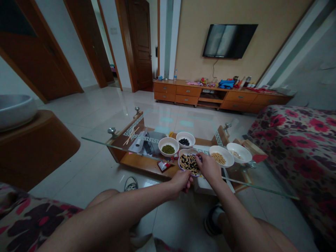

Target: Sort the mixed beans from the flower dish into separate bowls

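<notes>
Left hand [181, 181] is clamped on the near rim of the scalloped bowl [185, 152], which sits at the near edge of the glass table [262, 187] with mixed dark and pale beans [187, 162] in it; right hand [208, 168] has its fingers pinched on a thin tool [193, 155] over the beans, exact type can't tell. Main risk I see: left grip slips or pulls down, bowl tips off the edge and spills. Secondary: right hand swings outward, knocks the yellow-bean bowl [229, 157] just beside it.
</notes>
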`<move>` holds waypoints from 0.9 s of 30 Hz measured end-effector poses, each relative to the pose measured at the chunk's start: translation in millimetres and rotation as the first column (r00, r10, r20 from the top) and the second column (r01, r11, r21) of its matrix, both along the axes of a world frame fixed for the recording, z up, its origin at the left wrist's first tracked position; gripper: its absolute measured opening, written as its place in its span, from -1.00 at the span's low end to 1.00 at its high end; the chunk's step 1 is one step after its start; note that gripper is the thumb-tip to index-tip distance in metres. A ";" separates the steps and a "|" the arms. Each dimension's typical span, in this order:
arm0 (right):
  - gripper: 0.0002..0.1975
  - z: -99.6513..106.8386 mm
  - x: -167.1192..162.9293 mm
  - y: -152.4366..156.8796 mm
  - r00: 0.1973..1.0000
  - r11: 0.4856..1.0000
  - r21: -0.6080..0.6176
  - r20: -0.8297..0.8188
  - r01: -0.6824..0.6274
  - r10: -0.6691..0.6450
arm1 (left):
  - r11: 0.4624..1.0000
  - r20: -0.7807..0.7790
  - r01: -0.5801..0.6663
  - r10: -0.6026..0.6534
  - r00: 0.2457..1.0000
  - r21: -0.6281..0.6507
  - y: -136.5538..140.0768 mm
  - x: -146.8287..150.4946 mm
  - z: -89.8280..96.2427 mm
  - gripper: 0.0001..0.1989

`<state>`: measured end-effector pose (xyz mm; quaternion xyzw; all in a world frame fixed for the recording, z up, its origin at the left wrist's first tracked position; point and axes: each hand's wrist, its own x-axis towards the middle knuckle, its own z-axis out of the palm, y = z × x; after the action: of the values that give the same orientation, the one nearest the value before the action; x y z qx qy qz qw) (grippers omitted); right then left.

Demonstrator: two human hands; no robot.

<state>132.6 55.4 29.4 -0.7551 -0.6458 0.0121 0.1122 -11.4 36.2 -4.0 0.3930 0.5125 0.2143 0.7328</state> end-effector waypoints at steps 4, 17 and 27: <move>-0.70 2.7 -5.7 -1.0 0.999 0.999 0.035 -0.048 -0.018 0.020 | 1.000 0.013 0.005 -0.005 1.000 0.003 1.1 1.1 -2.3 -0.68; -0.71 6.1 -35.4 1.4 0.956 0.972 0.172 -0.220 -0.160 0.196 | 1.000 0.022 0.019 -0.020 1.000 0.020 2.5 3.9 -9.3 -0.66; -0.73 -0.7 -42.8 5.8 0.945 0.968 0.178 -0.245 -0.175 0.216 | 1.000 -0.003 0.016 -0.016 1.000 0.027 2.1 6.2 -9.0 -0.59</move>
<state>89.8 61.3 28.7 -0.6681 -0.6959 0.0732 0.2530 -5.2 38.3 -13.0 0.4071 0.5073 0.2147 0.7286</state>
